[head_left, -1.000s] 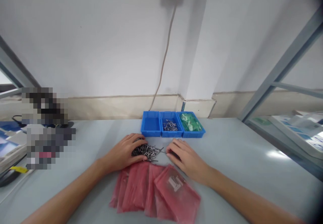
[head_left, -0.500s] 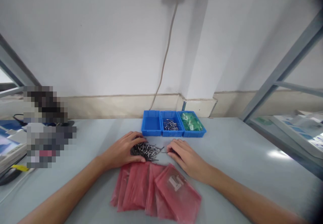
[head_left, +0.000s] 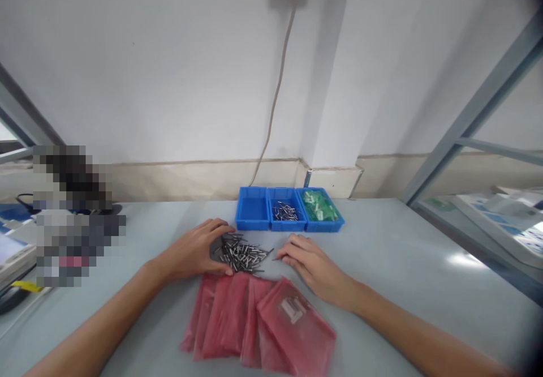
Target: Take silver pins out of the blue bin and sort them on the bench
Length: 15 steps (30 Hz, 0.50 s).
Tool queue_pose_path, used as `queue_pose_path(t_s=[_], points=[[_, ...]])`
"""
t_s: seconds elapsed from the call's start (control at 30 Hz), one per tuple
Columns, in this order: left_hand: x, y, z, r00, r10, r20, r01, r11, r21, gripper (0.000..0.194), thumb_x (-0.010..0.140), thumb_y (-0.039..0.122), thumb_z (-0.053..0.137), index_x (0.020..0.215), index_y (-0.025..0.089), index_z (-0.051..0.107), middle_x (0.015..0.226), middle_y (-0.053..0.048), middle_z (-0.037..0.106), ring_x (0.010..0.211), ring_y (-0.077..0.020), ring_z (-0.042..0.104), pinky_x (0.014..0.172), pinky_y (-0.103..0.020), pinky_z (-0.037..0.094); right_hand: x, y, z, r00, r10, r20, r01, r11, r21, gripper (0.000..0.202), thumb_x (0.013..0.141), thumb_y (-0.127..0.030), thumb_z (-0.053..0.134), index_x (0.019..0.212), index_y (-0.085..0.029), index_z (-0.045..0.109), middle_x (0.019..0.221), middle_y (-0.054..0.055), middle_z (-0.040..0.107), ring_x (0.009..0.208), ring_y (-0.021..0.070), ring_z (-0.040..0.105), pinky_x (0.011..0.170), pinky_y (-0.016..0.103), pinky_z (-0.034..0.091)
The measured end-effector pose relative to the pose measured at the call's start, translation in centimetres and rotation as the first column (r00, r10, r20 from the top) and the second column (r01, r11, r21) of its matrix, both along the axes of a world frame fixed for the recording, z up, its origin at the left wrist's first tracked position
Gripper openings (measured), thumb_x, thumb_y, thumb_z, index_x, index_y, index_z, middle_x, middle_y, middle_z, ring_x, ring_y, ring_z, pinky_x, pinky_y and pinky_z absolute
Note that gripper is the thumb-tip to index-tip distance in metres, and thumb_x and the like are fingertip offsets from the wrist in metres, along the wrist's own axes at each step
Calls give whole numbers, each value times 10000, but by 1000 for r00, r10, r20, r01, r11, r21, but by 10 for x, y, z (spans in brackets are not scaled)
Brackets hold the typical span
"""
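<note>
My left hand [head_left: 198, 251] is open, thumb and fingers spread around the left side of a pile of small metal pins [head_left: 244, 254] on the table. To the right of the pile, my right hand [head_left: 307, 262] has its fingers pinched together on a thin metal pin [head_left: 275, 259], whose tip pokes out to the left. Several red plastic bags [head_left: 229, 317] lie overlapping in front of the pile, the rightmost with a white label. Behind the pile, three blue bins stand side by side: an empty one [head_left: 253, 210], one with metal pins [head_left: 286, 213], one with green packets [head_left: 319, 205].
A pixelated person [head_left: 76, 213] is at the left edge of the table [head_left: 394, 252], near a yellow-tagged cable [head_left: 27, 286]. Metal frame posts slope at both sides. Papers [head_left: 504, 221] lie beyond the right post. A cable [head_left: 278, 82] hangs down the wall.
My left hand has drawn back slightly to the left, uncovering more of the pile. My right hand is nearly in place, with less of the pin showing. The view has shifted slightly.
</note>
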<state>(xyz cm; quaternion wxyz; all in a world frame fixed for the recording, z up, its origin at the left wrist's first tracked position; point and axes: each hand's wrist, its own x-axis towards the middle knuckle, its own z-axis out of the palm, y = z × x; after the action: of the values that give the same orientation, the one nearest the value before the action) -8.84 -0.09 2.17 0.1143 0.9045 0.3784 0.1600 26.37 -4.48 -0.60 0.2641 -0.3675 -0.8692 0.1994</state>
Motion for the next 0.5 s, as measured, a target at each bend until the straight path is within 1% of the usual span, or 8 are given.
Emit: queue_pose_path(t_s=[0.07, 0.17, 0.27, 0.37, 0.5], points=[[1, 0, 0, 1000, -9, -8, 9, 1000, -3, 789, 804, 703, 820, 1445, 309, 585, 1423, -95, 598, 1294, -324, 596, 1113, -465, 504, 0, 0, 2, 999, 31, 10, -31, 1000, 0, 288, 1136, -200, 422, 1196, -270, 695, 1107, 63, 648, 1062, 241, 602, 955, 406, 504], [2, 0, -1, 1000, -21, -14, 21, 1000, 14, 781, 816, 700, 812, 1451, 310, 579, 1416, -93, 594, 1288, -321, 594, 1105, -462, 509, 0, -2, 5, 997, 66, 34, -66, 998, 3, 299, 1126, -187, 445, 1217, -283, 713, 1102, 62, 651, 1049, 240, 605, 935, 401, 505], [4, 1, -4, 999, -36, -27, 38, 998, 52, 781, 830, 709, 793, 1459, 301, 573, 1404, -100, 598, 1277, -324, 593, 1109, -468, 502, -1, -2, 6, 995, 85, 46, -86, 996, 6, 302, 1119, -171, 466, 1221, -285, 726, 1092, 56, 663, 1048, 233, 611, 926, 387, 500], [7, 2, -10, 997, -38, -67, 45, 994, 101, 772, 856, 710, 767, 1464, 283, 558, 1412, -113, 591, 1281, -333, 587, 1118, -487, 486, -1, -2, 6, 992, 114, 50, -115, 993, 14, 295, 1108, -148, 496, 1215, -276, 740, 1093, 52, 673, 1057, 223, 615, 949, 381, 482], [12, 4, -17, 989, -57, -137, 80, 982, 171, 709, 903, 603, 769, 1475, 255, 538, 1418, -124, 577, 1281, -341, 589, 1118, -511, 477, -3, -1, 7, 988, 146, 54, -147, 989, 8, 293, 1104, -146, 528, 1214, -283, 762, 1058, 41, 673, 1042, 213, 616, 947, 377, 466]])
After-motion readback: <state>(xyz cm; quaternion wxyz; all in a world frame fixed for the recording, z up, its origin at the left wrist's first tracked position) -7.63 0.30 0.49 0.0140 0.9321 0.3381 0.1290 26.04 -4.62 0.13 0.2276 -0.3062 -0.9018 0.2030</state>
